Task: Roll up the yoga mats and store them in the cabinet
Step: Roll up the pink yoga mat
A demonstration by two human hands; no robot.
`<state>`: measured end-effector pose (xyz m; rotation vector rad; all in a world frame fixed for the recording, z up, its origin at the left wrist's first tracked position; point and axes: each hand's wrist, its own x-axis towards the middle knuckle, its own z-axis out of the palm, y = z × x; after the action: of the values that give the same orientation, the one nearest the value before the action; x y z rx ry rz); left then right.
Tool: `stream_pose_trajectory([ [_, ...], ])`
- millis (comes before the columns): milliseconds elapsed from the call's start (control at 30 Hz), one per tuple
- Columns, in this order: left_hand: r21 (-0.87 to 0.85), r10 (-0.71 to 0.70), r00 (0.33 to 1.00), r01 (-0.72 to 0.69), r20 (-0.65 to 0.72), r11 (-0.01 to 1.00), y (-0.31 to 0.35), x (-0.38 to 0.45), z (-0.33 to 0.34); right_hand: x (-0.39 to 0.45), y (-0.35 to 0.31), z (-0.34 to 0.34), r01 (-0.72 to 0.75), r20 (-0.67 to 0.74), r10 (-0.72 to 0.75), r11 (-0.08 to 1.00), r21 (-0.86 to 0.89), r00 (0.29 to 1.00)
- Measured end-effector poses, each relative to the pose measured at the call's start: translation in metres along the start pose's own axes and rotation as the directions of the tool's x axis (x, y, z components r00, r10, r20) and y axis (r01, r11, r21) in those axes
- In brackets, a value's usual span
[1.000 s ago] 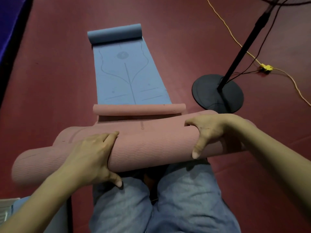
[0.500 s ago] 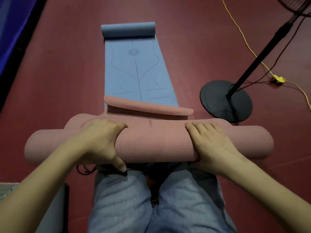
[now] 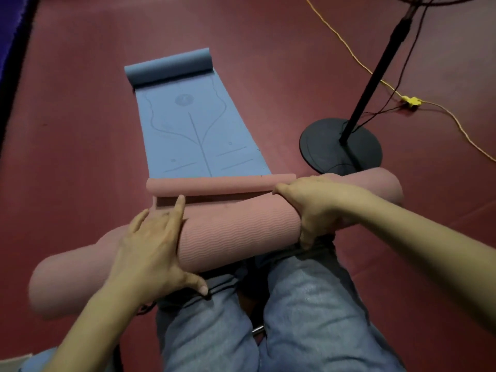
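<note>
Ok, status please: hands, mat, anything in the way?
Both hands on pink mat roll. Curled pink end ahead. Blue mat unrolled. Fan base near.

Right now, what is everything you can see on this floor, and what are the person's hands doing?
Pink ribbed foam yoga mat roll: one, pink, across the person's lap, its far end curled on the floor.
Blue printed yoga mat: one, blue, mostly flat ahead, far end rolled.
Black round-based fan stand: one, black, right of the mats.
Yellow cable: one, yellow, on the red floor at right.
Blue jeans: one pair, under the roll.
Left hand: spread over the roll, fingers straight.
Right hand: grips the roll.
</note>
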<state>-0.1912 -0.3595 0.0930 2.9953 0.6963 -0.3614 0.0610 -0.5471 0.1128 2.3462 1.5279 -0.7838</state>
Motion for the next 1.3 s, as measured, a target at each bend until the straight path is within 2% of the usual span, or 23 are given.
stream_pose_trajectory([
  [67, 0.035, 0.033, 0.997, -0.031, -0.068, 0.999, -0.002, -0.001, 0.010, 0.003, 0.001, -0.006, -0.011, 0.033, 0.009, 0.999, 0.048, 0.999],
  [133, 0.027, 0.026, 0.996, -0.024, -0.081, 0.999, -0.003, 0.001, 0.014, 0.004, 0.001, -0.009, 0.014, 0.031, -0.016, 0.999, 0.047, 0.999],
  [300, 0.101, 0.062, 0.998, -0.060, -0.014, 0.993, -0.004, 0.016, 0.002, 0.003, 0.005, 0.001, 0.007, -0.007, -0.007, 0.995, 0.098, 1.000],
  [400, 0.132, 0.094, 0.992, -0.105, 0.084, 0.986, -0.004, 0.028, -0.014, 0.005, 0.008, 0.010, 0.039, -0.095, -0.033, 0.998, 0.057, 0.995],
  [533, 0.020, 0.093, 0.987, -0.096, 0.133, 0.995, -0.009, 0.045, -0.025, 0.003, 0.007, 0.016, 0.053, -0.203, -0.055, 0.998, -0.016, 0.978],
  [633, -0.111, 0.093, 0.970, -0.069, 0.224, 0.991, -0.019, 0.062, -0.033, 0.007, 0.010, 0.028, 0.022, -0.322, -0.032, 0.999, -0.034, 0.946],
  [767, -0.224, 0.107, 0.953, -0.043, 0.283, 0.974, -0.026, 0.074, -0.043, 0.011, 0.012, 0.019, 0.028, -0.316, -0.039, 0.999, -0.038, 0.948],
  [833, -0.241, 0.087, 0.966, -0.026, 0.244, 0.970, -0.026, 0.073, -0.041, 0.014, 0.012, 0.008, 0.035, -0.287, -0.041, 0.999, -0.024, 0.957],
  [933, -0.236, 0.044, 0.997, -0.029, 0.059, 0.971, -0.026, 0.063, -0.030, 0.020, 0.016, -0.005, 0.044, -0.252, -0.046, 0.999, -0.011, 0.967],
  [1033, -0.245, 0.003, 0.995, -0.028, -0.102, 0.969, -0.026, 0.052, -0.019, 0.025, 0.023, -0.012, 0.042, -0.220, -0.039, 0.999, 0.012, 0.975],
  [1167, -0.059, 0.086, 0.994, -0.090, -0.060, 0.994, -0.023, 0.044, -0.021, 0.032, 0.028, -0.010, 0.042, -0.192, -0.024, 0.995, 0.091, 0.981],
  [1300, 0.122, 0.073, 0.996, -0.068, -0.041, 0.990, -0.011, 0.044, -0.011, 0.034, 0.028, -0.005, 0.061, -0.230, -0.032, 0.991, 0.119, 0.973],
])
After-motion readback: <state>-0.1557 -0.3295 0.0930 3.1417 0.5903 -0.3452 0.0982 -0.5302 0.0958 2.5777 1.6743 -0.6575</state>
